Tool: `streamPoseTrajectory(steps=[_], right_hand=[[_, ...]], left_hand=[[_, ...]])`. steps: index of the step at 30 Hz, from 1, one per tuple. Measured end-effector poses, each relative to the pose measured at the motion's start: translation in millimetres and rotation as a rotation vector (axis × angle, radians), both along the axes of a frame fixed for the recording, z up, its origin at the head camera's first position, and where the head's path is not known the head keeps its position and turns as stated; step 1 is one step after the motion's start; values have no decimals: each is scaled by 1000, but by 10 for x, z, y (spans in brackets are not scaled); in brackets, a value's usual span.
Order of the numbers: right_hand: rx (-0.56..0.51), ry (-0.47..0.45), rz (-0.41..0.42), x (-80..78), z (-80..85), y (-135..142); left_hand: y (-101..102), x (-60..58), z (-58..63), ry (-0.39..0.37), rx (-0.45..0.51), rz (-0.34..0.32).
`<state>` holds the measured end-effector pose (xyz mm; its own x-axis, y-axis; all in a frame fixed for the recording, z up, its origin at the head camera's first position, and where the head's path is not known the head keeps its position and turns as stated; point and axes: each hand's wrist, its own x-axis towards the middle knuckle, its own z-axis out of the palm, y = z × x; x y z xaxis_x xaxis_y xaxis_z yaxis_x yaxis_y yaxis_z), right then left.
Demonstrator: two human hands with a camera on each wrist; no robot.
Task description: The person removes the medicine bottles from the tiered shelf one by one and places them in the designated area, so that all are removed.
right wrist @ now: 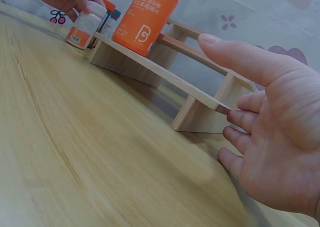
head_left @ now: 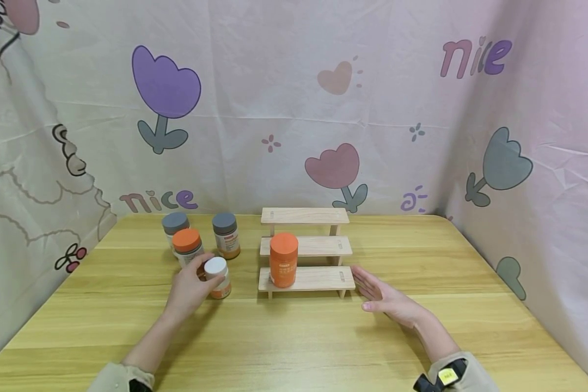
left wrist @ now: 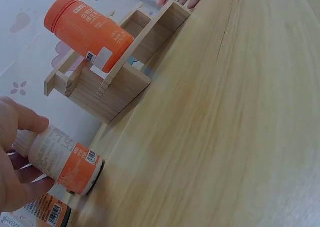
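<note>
Between thumb and fingers my left hand (head_left: 190, 288) holds a white-capped pill bottle (head_left: 218, 279) with a white and orange label. The left wrist view shows that bottle (left wrist: 65, 159) at or just above the tabletop; whether it touches cannot be told. My right hand (head_left: 392, 302) is beside the right end of a three-step wooden display stand (head_left: 318, 279), thumb spread and fingers loosely extended. In the right wrist view its fingertips (right wrist: 239, 119) are at the edge of the lowest step, seemingly touching. An orange bottle (head_left: 283, 261) stands upright on that step's left part.
Behind my left hand stand an orange-capped bottle (head_left: 188, 245) and two grey-capped bottles, one at the far left (head_left: 175, 223) and one nearer the stand (head_left: 226, 237). A printed cloth (head_left: 255, 81) hangs along the back and sides of the wooden table (head_left: 294, 348).
</note>
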<state>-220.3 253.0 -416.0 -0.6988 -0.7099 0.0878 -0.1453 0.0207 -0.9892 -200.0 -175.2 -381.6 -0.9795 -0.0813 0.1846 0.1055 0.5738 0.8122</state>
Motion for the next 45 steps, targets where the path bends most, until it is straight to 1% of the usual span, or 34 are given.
streamPoseTrajectory(steps=[8, 14, 19, 26, 30, 34, 38, 43, 45], right_hand=[[12, -9, -9, 0, 5, -4], [11, -9, -6, 5, 3, -2], [8, -1, 2, 7, 3, 0], [6, -3, 2, 9, 12, 1], [4, -3, 3, 9, 11, 2], [3, -3, 2, 11, 11, 3], [3, 0, 1, 8, 9, 3], [5, -2, 1, 7, 7, 2], [8, -3, 0, 8, 7, 1]], left_hand=[[10, 7, 15, -5, 13, -10], [23, 1, 71, 16, 89, -16], [28, 15, 175, 38, 87, -11], [100, 44, 405, 59, 75, -33], [176, 39, 478, 62, 82, -66], [289, 13, 517, 66, 98, -115], [410, -22, 524, 72, 114, -166], [572, -70, 509, 63, 185, -249], [636, -88, 495, 54, 197, -275]])
